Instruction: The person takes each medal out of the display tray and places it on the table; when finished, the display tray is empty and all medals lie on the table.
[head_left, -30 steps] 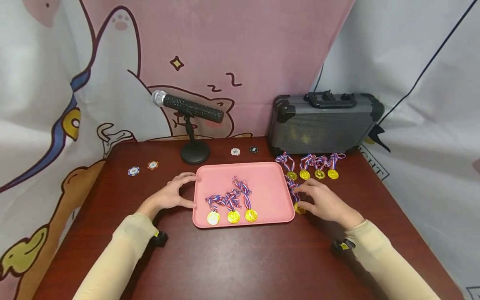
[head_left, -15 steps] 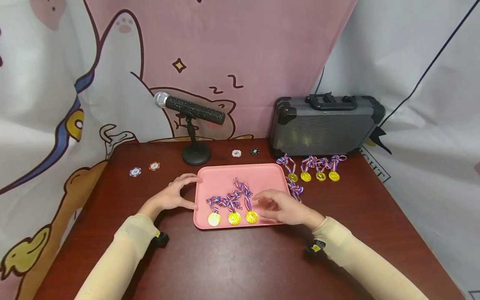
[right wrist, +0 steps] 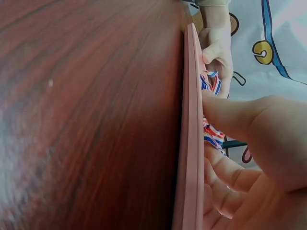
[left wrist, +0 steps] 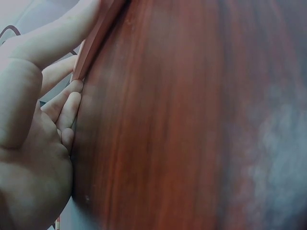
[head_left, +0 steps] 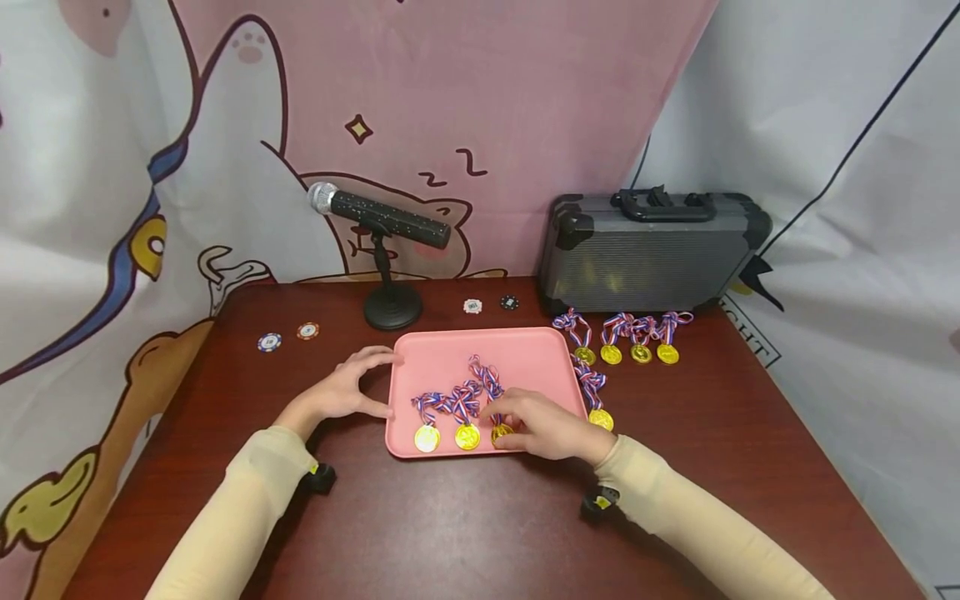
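A pink tray point(head_left: 540, 358) lies on the table with three gold medals on striped ribbons near its front edge. My left hand point(head_left: 341, 390) rests at the tray's left edge, thumb and fingers spread apart along the rim. Over the rightmost medal point(head_left: 501, 433) on the tray is my right hand point(head_left: 551, 427). Its thumb and fingers stand apart on either side of that medal, which they partly cover. The middle medal point(head_left: 467, 437) and the left medal point(head_left: 427, 438) lie beside it. Ribbons point(right wrist: 214, 135) show between thumb and fingers in the right wrist view.
Another medal point(head_left: 600, 419) lies just right of the tray, and several more point(head_left: 611, 354) line up before a grey case point(head_left: 652, 258). A microphone point(head_left: 386, 221) on a stand is at the back. Poker chips point(head_left: 270, 342) lie behind and left.
My right hand has moved left from the medal beside the tray to the rightmost medal on it. That side medal stays where it was. The left hand keeps its place.
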Demonstrator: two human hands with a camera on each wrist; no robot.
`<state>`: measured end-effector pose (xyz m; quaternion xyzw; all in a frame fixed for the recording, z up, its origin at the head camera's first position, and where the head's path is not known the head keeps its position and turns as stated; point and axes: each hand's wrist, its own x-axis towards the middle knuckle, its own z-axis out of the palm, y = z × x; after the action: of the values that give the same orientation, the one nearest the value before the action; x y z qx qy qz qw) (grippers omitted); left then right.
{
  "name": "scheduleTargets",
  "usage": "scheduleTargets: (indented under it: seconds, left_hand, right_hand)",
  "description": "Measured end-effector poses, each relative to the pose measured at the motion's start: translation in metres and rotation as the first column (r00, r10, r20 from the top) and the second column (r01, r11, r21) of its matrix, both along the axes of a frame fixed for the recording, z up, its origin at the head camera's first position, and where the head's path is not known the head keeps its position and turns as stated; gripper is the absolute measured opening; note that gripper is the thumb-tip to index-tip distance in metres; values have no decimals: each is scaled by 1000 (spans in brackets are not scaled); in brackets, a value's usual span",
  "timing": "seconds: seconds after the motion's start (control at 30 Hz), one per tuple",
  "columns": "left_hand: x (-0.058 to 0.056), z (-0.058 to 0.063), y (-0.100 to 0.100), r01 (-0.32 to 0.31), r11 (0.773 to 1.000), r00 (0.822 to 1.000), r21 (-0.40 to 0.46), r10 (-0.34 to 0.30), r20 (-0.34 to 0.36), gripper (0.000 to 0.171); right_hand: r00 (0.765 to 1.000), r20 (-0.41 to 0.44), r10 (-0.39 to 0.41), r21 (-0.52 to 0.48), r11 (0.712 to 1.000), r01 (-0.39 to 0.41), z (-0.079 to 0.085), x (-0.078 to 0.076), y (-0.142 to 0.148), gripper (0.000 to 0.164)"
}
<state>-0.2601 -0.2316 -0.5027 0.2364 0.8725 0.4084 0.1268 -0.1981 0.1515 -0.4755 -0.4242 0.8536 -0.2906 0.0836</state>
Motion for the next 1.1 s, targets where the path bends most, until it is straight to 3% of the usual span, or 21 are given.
scheduleTargets:
  seconds: [0.17, 0.43, 0.67, 0.9, 1.1]
  left_hand:
    - [0, -1, -1, -4, 1000, 1000, -3, 4, 0, 86]
    - [1, 1, 1, 1, 1000, 1000, 13, -1, 9, 86]
    - [1, 2, 1, 4, 1000, 1000, 2, -4, -1, 86]
    - [0, 2, 0, 3, 1000, 1000, 8, -3, 4, 86]
    - [0, 1, 1, 1, 1000, 1000, 5, -1, 6, 86]
  right_hand:
    - [1000, -16, -21, 41, 999, 21, 2, 1, -2, 27]
    - [999, -32, -3, 23, 1000, 4, 2, 1, 2, 23]
    - [998, 42, -56, -5, 998, 57, 6, 2, 13, 24]
    - [988, 146, -47, -95, 994, 61, 8, -2, 28, 21]
    - [964, 231, -132, -128, 978, 164, 20, -6, 49, 25]
